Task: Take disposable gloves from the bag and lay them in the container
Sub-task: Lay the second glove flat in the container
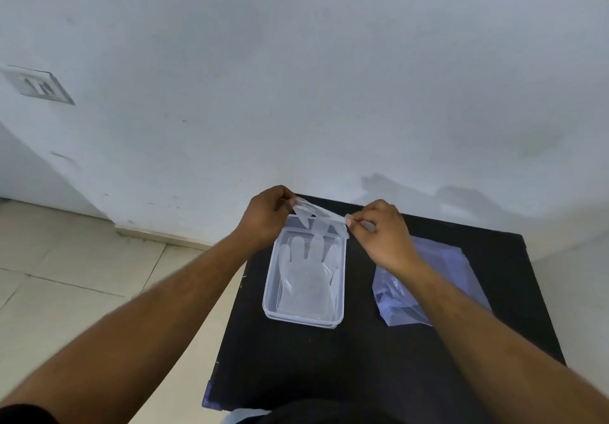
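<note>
We find the left hand [267,214] and the right hand [382,232] each pinching one end of a thin, clear glove [318,217], stretched between them above the far end of the container [341,292]. Its fingers hang down toward the far rim. One glove already lies flat in the container, fingers pointing away from the person. The bag [441,275] rests on the black table [329,374] just to the right of the container, partly under the right forearm.

In our judgement the laying-down step is in hand. Risks noted: the film is light and likely to cling, so it may stick to the fingertips on release and drag out of place; it may fold or land across the rim instead of flat inside; and lowering it carelessly could disturb the glove already placed. The right forearm could also shift the bag.
</note>
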